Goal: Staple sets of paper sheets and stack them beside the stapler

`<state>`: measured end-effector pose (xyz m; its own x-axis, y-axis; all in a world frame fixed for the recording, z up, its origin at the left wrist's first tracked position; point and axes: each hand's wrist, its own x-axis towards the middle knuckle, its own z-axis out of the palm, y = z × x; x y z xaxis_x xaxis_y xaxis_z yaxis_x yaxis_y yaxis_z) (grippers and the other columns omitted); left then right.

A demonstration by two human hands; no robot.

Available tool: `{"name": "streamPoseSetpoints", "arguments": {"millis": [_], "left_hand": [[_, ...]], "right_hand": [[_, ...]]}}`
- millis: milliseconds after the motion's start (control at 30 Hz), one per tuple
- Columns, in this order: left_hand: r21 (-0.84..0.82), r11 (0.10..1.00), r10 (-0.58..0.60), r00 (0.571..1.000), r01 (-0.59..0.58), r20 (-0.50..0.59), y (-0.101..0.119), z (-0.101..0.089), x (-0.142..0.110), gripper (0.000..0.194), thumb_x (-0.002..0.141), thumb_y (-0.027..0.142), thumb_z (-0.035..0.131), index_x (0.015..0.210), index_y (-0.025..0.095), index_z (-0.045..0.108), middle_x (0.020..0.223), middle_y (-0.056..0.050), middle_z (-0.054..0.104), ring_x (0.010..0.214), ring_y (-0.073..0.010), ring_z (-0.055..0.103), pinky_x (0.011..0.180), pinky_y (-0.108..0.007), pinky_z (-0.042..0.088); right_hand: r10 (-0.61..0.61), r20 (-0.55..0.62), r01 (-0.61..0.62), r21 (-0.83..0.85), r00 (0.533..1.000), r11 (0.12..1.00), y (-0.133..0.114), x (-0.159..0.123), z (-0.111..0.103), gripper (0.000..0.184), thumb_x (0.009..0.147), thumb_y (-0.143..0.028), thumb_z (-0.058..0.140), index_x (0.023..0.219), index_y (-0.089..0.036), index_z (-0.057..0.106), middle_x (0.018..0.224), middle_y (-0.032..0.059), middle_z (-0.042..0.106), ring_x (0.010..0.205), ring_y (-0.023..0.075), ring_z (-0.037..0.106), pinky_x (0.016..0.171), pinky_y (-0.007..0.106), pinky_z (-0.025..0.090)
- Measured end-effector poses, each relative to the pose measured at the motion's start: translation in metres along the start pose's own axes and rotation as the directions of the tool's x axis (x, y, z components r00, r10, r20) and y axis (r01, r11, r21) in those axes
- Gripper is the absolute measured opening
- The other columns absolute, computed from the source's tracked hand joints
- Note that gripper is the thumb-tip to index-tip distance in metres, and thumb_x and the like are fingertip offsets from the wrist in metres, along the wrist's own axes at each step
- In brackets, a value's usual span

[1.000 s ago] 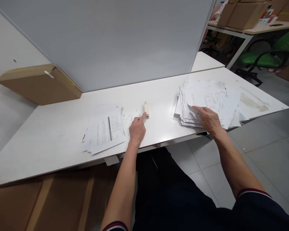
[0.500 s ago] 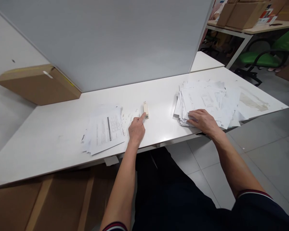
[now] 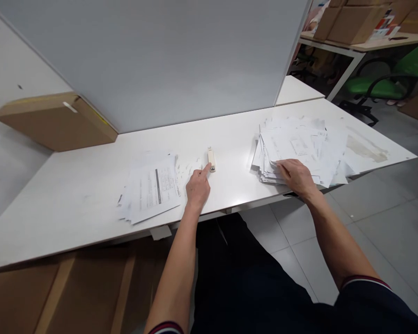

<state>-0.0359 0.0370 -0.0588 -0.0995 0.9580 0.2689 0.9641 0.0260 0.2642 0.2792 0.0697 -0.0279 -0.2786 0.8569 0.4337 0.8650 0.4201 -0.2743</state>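
Left hand (image 3: 198, 188), center frame: index finger extended onto near end of cream stapler-like tool (image 3: 211, 156), other fingers curled. Right hand (image 3: 298, 178), right of center: fingers bunched at near edge of messy paper pile (image 3: 292, 139); can't tell if a sheet is pinched. Smaller paper stack (image 3: 149, 185) lies left of center on white table (image 3: 235, 134).

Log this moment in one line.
left hand: touching cream object | right hand: at near edge of right paper pile | left paper pile: on white table
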Motion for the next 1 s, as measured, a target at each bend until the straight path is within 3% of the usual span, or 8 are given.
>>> {"name": "streamPoseSetpoints", "arguments": {"millis": [167, 300, 367, 433, 567, 800, 900, 1000], "left_hand": [[-0.043, 0.999, 0.001, 0.999, -0.002, -0.032, -0.001, 0.004, 0.000, 0.049, 0.090, 0.013, 0.035, 0.135, 0.028, 0.043, 0.100, -0.006, 0.058, 0.085, -0.0163, 0.056, 0.065, -0.024, 0.043], [-0.340, 0.940, -0.067, 0.990, 0.021, -0.124, -0.003, 0.003, -0.003, 0.039, 0.091, 0.027, 0.037, 0.126, 0.018, 0.053, 0.094, -0.008, 0.064, 0.081, -0.0157, 0.059, 0.072, -0.026, 0.046], [-0.602, 0.790, -0.157, 0.987, 0.116, -0.015, -0.005, -0.002, -0.005, 0.043, 0.090, 0.042, 0.039, 0.113, 0.013, 0.060, 0.084, -0.009, 0.067, 0.068, -0.0141, 0.060, 0.066, -0.026, 0.048], [-0.807, 0.507, -0.164, 0.953, 0.302, 0.254, -0.007, -0.010, -0.005, 0.061, 0.088, 0.058, 0.032, 0.109, 0.009, 0.062, 0.082, -0.011, 0.068, 0.058, -0.0135, 0.060, 0.057, -0.026, 0.049], [-0.822, 0.019, 0.018, 0.822, 0.569, 0.569, -0.006, -0.023, -0.004, 0.076, 0.082, 0.070, 0.031, 0.113, 0.007, 0.059, 0.093, -0.017, 0.069, 0.071, -0.0190, 0.067, 0.065, -0.032, 0.054], [-0.884, -0.140, -0.145, 0.874, 0.446, 0.463, -0.006, -0.013, -0.005, 0.048, 0.059, 0.040, 0.079, 0.091, 0.007, 0.067, 0.083, -0.013, 0.072, 0.084, -0.0259, 0.067, 0.080, -0.038, 0.051], [-0.901, -0.204, -0.154, 0.896, 0.383, 0.416, -0.009, -0.011, -0.007, 0.044, 0.060, 0.039, 0.079, 0.088, 0.008, 0.068, 0.083, -0.012, 0.072, 0.089, -0.0266, 0.066, 0.084, -0.040, 0.050], [-0.911, -0.211, -0.178, 0.903, 0.354, 0.392, -0.009, -0.013, -0.007, 0.038, 0.060, 0.038, 0.079, 0.083, 0.010, 0.068, 0.079, -0.010, 0.072, 0.091, -0.0266, 0.066, 0.087, -0.042, 0.049]], "right_hand": [[0.231, -0.284, -0.215, 0.088, 0.930, 0.973, -0.015, -0.001, -0.001, 0.038, 0.093, -0.042, 0.032, 0.089, -0.018, 0.062, 0.073, 0.0085, 0.066, 0.064, 0.0196, 0.059, 0.062, 0.030, 0.045], [0.225, -0.332, -0.167, 0.194, 0.916, 0.967, -0.051, -0.004, 0.002, 0.038, 0.093, -0.044, 0.033, 0.089, -0.019, 0.061, 0.079, 0.0095, 0.067, 0.067, 0.0198, 0.061, 0.063, 0.030, 0.046], [0.166, -0.318, -0.088, 0.245, 0.934, 0.966, -0.073, -0.007, 0.008, 0.035, 0.093, -0.040, 0.035, 0.090, -0.019, 0.062, 0.082, 0.0103, 0.069, 0.071, 0.0208, 0.064, 0.065, 0.031, 0.048], [0.065, -0.302, 0.030, 0.298, 0.951, 0.954, -0.097, -0.012, 0.019, 0.031, 0.093, -0.034, 0.036, 0.092, -0.019, 0.063, 0.086, 0.0108, 0.070, 0.078, 0.0215, 0.065, 0.069, 0.033, 0.051], [-0.238, -0.283, 0.337, 0.378, 0.929, 0.863, -0.140, -0.024, 0.049, 0.024, 0.091, -0.021, 0.042, 0.100, -0.020, 0.063, 0.096, 0.0099, 0.070, 0.091, 0.0223, 0.065, 0.081, 0.039, 0.052], [-0.568, -0.203, 0.597, 0.392, 0.798, 0.699, -0.162, -0.031, 0.068, 0.018, 0.088, -0.020, 0.051, 0.099, -0.019, 0.065, 0.107, 0.0083, 0.068, 0.104, 0.0253, 0.060, 0.086, 0.042, 0.052], [-0.432, -0.209, 0.476, 0.487, 0.877, 0.732, -0.146, -0.009, 0.052, 0.021, 0.090, -0.029, 0.049, 0.102, -0.018, 0.062, 0.106, 0.0105, 0.068, 0.103, 0.0229, 0.060, 0.087, 0.042, 0.052], [-0.023, -0.146, 0.101, 0.553, 0.989, 0.827, -0.124, 0.026, 0.037, 0.032, 0.089, -0.039, 0.049, 0.110, -0.016, 0.057, 0.106, 0.0128, 0.066, 0.094, 0.0227, 0.062, 0.079, 0.041, 0.052]]}}
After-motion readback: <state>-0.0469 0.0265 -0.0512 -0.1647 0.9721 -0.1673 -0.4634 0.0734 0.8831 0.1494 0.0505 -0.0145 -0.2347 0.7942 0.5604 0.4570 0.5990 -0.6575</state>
